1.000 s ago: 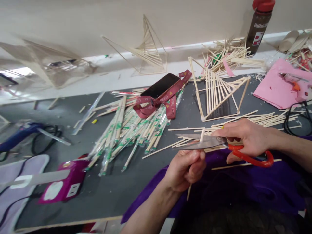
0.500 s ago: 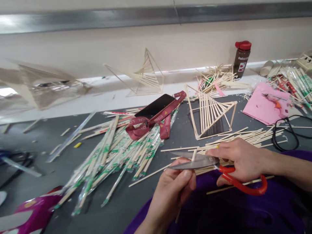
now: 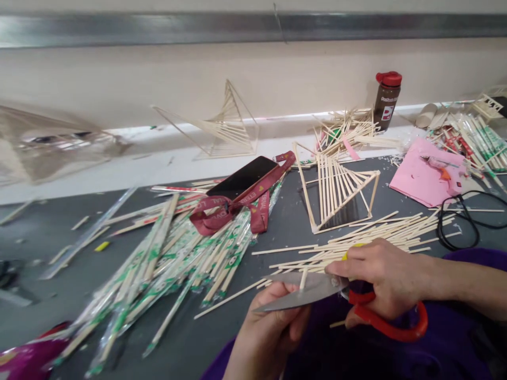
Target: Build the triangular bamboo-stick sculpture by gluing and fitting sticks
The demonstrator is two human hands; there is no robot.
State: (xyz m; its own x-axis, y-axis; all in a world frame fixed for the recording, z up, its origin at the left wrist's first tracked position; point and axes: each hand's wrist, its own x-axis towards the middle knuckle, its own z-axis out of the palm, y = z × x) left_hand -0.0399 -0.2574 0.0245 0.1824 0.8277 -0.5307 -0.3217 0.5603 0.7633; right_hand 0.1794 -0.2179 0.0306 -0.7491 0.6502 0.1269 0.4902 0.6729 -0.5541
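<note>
My right hand (image 3: 382, 279) is closed around the handles of a pair of scissors (image 3: 304, 295) with red grips, its blades pointing left. A thin wooden stick (image 3: 303, 278) stands between the blades, its upper end showing above them. Below the blades, my left hand (image 3: 271, 327) pinches that stick; most of it is hidden by the fingers and the blade. Behind both hands lie several loose wooden sticks (image 3: 348, 248). Farther back stands a stick frame (image 3: 336, 195) with a fan of sticks across it.
Wrapped chopsticks (image 3: 158, 269) cover the middle left, with a phone (image 3: 243, 177) and red lanyard (image 3: 259, 211) on top. At right, a glue gun (image 3: 441, 169) rests on pink paper (image 3: 407, 177) near a black cord (image 3: 459, 227). A bottle (image 3: 387, 103) and another stick frame (image 3: 227, 126) stand behind.
The scissor blades have closed in more around the stick, and the lower blade now covers more of my left fingertips. The view has shifted slightly, so the table's things sit farther left.
</note>
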